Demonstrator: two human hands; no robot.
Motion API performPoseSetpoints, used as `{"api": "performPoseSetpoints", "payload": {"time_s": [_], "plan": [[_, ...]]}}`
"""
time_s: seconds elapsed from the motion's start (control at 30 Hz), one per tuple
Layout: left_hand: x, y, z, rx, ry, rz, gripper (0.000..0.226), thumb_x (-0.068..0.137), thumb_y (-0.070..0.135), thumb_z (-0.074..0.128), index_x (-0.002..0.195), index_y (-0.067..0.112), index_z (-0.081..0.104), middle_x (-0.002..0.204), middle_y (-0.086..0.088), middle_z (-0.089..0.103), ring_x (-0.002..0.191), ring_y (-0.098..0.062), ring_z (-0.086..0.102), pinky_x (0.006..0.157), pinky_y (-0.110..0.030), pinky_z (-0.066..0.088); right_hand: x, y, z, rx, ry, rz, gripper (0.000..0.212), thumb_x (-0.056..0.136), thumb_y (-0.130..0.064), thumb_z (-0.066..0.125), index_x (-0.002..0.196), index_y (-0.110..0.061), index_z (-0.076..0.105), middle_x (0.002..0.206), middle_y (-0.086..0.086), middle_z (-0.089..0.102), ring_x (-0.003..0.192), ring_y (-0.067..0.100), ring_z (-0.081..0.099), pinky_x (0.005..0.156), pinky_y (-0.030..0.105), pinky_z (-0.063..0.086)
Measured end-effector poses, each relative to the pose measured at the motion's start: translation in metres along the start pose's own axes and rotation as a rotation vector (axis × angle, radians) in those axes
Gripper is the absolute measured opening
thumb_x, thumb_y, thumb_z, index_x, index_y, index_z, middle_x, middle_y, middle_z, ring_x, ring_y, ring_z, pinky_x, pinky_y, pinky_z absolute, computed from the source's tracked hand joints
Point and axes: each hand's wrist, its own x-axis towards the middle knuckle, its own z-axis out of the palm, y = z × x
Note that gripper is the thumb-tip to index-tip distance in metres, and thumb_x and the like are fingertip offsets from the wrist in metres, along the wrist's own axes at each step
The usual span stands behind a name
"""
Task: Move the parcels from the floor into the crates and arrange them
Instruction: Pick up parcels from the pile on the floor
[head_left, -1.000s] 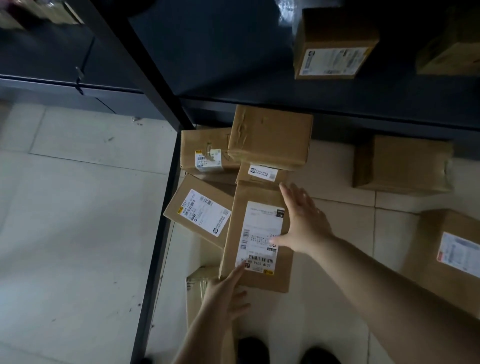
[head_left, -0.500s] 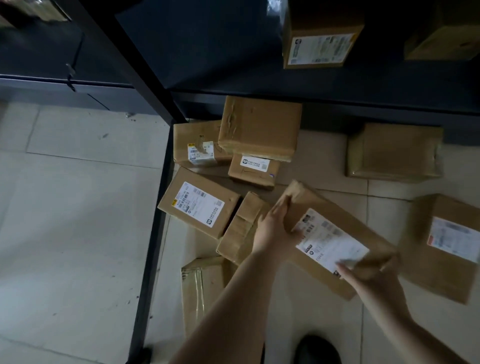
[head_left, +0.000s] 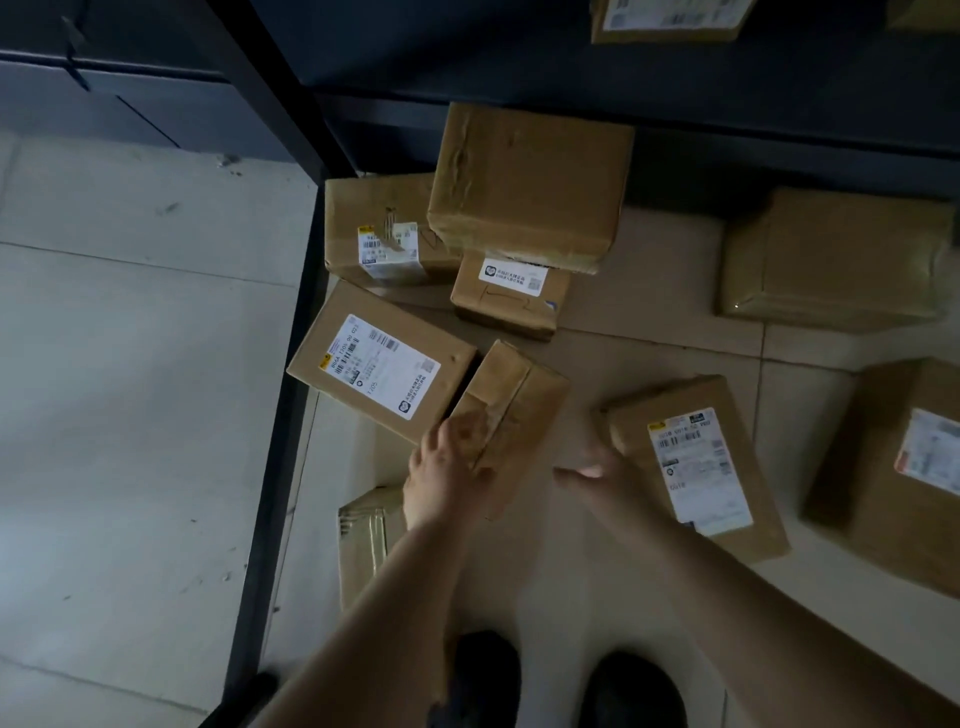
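Several brown cardboard parcels lie on the tiled floor in front of a dark shelf unit. My left hand (head_left: 447, 473) grips the near end of a small taped box (head_left: 514, 405) that leans against a flat labelled parcel (head_left: 379, 369). My right hand (head_left: 597, 467) is blurred, with its fingers apart, just left of a long parcel with a white label (head_left: 696, 467) that lies flat on the floor. It holds nothing. No crate is in view.
A big box (head_left: 530, 182) sits on top of two smaller ones (head_left: 379, 234) (head_left: 511, 296) at the shelf's foot. More parcels lie at right (head_left: 831, 260) (head_left: 893, 467) and near my feet (head_left: 363, 540). A black frame post (head_left: 280, 415) runs down the left. My shoes (head_left: 483, 675) are below.
Both hands lifted the long labelled parcel off the pile and set it down to the right. My right hand let go of it, and my left hand moved onto the small taped box.
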Motion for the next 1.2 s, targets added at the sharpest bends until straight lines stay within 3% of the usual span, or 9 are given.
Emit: {"api": "performPoseSetpoints", "payload": {"time_s": [0.17, 0.33, 0.47, 0.57, 0.73, 0.83, 0.93, 1.07, 1.2], "plan": [[0.016, -0.011, -0.004, -0.031, -0.087, -0.074, 0.049, 0.087, 0.037, 0.054, 0.132, 0.028, 0.038, 0.126, -0.003, 0.059, 0.111, -0.031, 0.057, 0.091, -0.041, 0.047, 0.019, -0.018, 0.044, 0.155, -0.034, 0.044, 0.077, 0.078, -0.034, 0.071, 0.14, -0.01, 0.033, 0.135, 0.01, 0.051, 0.12, 0.028, 0.052, 0.09, 0.032, 0.043], [0.006, 0.007, 0.019, -0.353, -0.305, -0.069, 0.047, 0.087, 0.041, 0.048, 0.132, 0.031, 0.051, 0.136, -0.002, 0.054, 0.128, -0.023, 0.047, 0.105, -0.029, 0.034, 0.021, -0.002, 0.041, 0.113, 0.118, 0.186, 0.149, 0.045, -0.06, 0.082, 0.148, -0.009, -0.013, 0.153, 0.016, 0.018, 0.137, 0.034, 0.03, 0.109, 0.047, 0.033], [0.001, 0.009, 0.042, -0.454, -0.438, -0.056, 0.033, 0.062, 0.053, 0.053, 0.096, 0.053, 0.052, 0.128, -0.005, 0.061, 0.122, -0.022, 0.054, 0.11, -0.041, 0.035, 0.015, 0.012, 0.016, -0.093, 0.241, 0.228, 0.141, 0.057, -0.058, 0.079, 0.147, -0.009, -0.017, 0.154, 0.014, 0.011, 0.139, 0.034, 0.023, 0.109, 0.048, 0.029], [-0.003, 0.012, 0.042, -0.518, -0.419, -0.023, 0.053, 0.061, 0.05, 0.057, 0.112, 0.04, 0.051, 0.118, 0.001, 0.059, 0.123, -0.024, 0.052, 0.108, -0.04, 0.038, 0.024, 0.024, 0.009, 0.126, 0.209, 0.192, 0.129, 0.055, -0.049, 0.082, 0.149, -0.013, 0.003, 0.148, 0.013, 0.028, 0.132, 0.033, 0.036, 0.107, 0.046, 0.037], [0.003, 0.016, 0.007, -0.689, -0.078, -0.193, 0.08, 0.067, 0.045, 0.072, 0.137, 0.028, 0.038, 0.131, -0.003, 0.048, 0.117, -0.022, 0.051, 0.098, -0.036, 0.044, 0.01, 0.025, -0.023, 0.7, -0.124, 0.038, 0.04, 0.073, -0.021, 0.073, 0.108, -0.027, 0.054, 0.096, -0.003, 0.063, 0.099, 0.022, 0.061, 0.091, 0.042, 0.048], [0.002, 0.019, -0.008, -0.831, -0.092, -0.185, 0.063, 0.084, 0.021, 0.068, 0.14, 0.025, 0.038, 0.133, 0.0, 0.051, 0.11, -0.012, 0.051, 0.079, -0.021, 0.039, 0.007, 0.019, -0.024, 0.533, 0.003, -0.104, 0.073, 0.062, -0.023, 0.084, 0.121, -0.032, 0.043, 0.114, -0.003, 0.057, 0.109, 0.02, 0.055, 0.084, 0.04, 0.052], [-0.008, 0.039, -0.013, -0.929, -0.242, -0.069, 0.053, 0.087, 0.015, 0.062, 0.131, 0.035, 0.04, 0.116, 0.01, 0.06, 0.092, 0.007, 0.062, 0.074, -0.022, 0.049, -0.012, -0.001, -0.006, -0.171, 0.373, -0.216, 0.12, 0.047, -0.053, 0.082, 0.145, -0.024, 0.019, 0.143, 0.002, 0.034, 0.13, 0.026, 0.037, 0.102, 0.046, 0.04], [-0.007, 0.049, -0.021, -1.069, -0.149, -0.144, 0.066, 0.07, 0.02, 0.079, 0.126, 0.029, 0.048, 0.116, -0.002, 0.063, 0.105, -0.025, 0.064, 0.092, -0.051, 0.052, -0.052, -0.017, 0.016, -0.096, 0.459, -0.622, 0.092, 0.062, -0.065, 0.06, 0.134, -0.01, 0.039, 0.123, 0.005, 0.058, 0.107, 0.018, 0.059, 0.085, 0.037, 0.053], [-0.003, 0.034, -0.037, -0.969, -0.143, -0.181, 0.081, 0.052, 0.03, 0.086, 0.124, 0.029, 0.048, 0.117, 0.0, 0.059, 0.104, -0.025, 0.061, 0.092, -0.049, 0.051, -0.061, -0.025, 0.001, 0.355, 0.24, -0.493, 0.05, 0.09, -0.03, 0.059, 0.134, -0.024, 0.036, 0.105, -0.018, 0.061, 0.099, 0.002, 0.063, 0.08, 0.033, 0.058]]}}
